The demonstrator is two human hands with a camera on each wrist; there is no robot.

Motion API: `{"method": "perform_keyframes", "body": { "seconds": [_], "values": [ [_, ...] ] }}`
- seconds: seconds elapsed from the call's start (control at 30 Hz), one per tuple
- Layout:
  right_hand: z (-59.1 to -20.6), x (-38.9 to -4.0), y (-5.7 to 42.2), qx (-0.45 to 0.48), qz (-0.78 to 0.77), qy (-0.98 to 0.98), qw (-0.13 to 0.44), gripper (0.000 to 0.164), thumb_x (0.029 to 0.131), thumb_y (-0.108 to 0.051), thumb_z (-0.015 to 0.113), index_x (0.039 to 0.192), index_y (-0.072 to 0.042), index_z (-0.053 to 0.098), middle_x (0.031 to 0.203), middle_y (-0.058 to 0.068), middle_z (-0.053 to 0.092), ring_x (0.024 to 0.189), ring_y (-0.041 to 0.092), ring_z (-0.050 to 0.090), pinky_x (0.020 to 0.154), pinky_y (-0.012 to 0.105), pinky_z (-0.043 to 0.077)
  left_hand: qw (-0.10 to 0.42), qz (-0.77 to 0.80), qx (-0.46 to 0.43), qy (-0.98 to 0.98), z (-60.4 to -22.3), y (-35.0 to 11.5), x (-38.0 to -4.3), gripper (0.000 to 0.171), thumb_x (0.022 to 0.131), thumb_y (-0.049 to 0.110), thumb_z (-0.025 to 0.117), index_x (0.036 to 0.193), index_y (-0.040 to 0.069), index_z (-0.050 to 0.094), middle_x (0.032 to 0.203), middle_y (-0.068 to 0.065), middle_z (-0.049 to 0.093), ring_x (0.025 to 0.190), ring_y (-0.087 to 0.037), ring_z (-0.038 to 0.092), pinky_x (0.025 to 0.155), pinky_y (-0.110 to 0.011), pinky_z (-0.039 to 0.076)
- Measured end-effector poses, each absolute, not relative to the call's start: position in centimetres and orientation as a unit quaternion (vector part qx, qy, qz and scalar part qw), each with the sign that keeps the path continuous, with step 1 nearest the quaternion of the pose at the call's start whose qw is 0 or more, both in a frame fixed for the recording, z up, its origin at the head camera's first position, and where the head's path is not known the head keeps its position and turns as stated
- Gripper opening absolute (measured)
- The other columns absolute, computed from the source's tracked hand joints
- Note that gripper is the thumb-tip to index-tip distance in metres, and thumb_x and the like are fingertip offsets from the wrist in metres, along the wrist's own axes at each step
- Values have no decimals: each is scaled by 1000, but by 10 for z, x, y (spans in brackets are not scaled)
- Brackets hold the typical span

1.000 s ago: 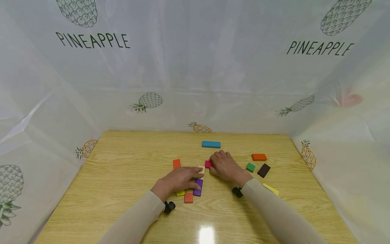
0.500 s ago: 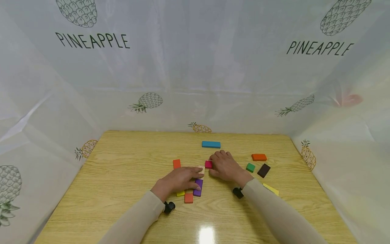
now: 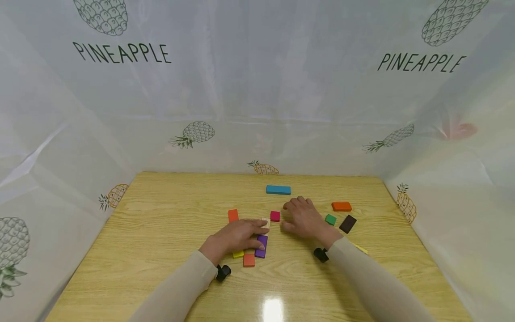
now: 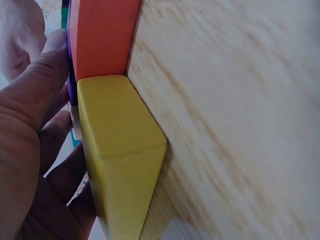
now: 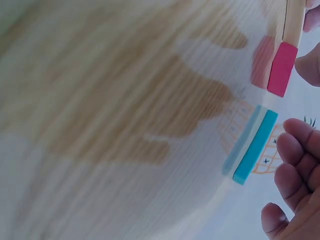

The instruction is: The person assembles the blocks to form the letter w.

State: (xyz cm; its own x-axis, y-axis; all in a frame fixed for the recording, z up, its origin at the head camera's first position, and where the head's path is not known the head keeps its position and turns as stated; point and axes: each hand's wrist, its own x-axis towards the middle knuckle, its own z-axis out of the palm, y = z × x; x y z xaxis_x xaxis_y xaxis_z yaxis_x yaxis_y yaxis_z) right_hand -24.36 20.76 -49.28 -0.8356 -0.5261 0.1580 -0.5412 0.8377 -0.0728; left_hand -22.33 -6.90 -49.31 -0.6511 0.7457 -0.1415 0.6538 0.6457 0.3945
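My left hand (image 3: 237, 236) lies low over a group of wooden blocks. Its fingers reach onto a plain wood block (image 3: 265, 222), and the thumb rests at a purple block (image 3: 262, 245). Under and beside that hand are a yellow block (image 4: 120, 120), partly hidden in the head view, a coral square block (image 3: 249, 260), and an orange-red block (image 3: 233, 215). A small crimson block (image 3: 275, 216) stands near the plain one's far end. Just right of it hovers my right hand (image 3: 306, 219), fingers loosely bent, thumb apart from them, holding nothing.
A blue block (image 3: 278, 190) lies toward the back. Over on the right are an orange block (image 3: 341, 206), a green block (image 3: 331, 219), a dark brown block (image 3: 348, 224) and a yellow piece (image 3: 360, 248) partly behind the right sleeve. A pineapple-print sheet (image 3: 257, 89) walls the table.
My right hand has let go of the crimson block and drawn back a little to the right, its fingers spread wider. The left hand and the blocks have stayed in place.
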Motion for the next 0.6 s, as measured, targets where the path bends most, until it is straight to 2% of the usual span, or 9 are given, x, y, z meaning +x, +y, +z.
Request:
{"method": "perform_keyframes", "body": {
  "seconds": [0.37,0.6],
  "values": [
    [-493,-230,239,251,63,-960,107,41,95,-35,76,123,-5,68,118,12,67,107,34,56,92,56,48,146,160,390,895,-494,-68,-222,62,102,51,64,157,25,54,169,7,41,156,-22,40,125,-42,39],
    [-489,-220,268,215,84,-967,104,42,95,-33,75,124,-3,68,118,13,67,108,35,55,93,55,45,147,161,391,894,-493,-69,-222,61,102,50,64,157,25,53,169,6,40,156,-22,39,125,-43,38]
  ]
}}
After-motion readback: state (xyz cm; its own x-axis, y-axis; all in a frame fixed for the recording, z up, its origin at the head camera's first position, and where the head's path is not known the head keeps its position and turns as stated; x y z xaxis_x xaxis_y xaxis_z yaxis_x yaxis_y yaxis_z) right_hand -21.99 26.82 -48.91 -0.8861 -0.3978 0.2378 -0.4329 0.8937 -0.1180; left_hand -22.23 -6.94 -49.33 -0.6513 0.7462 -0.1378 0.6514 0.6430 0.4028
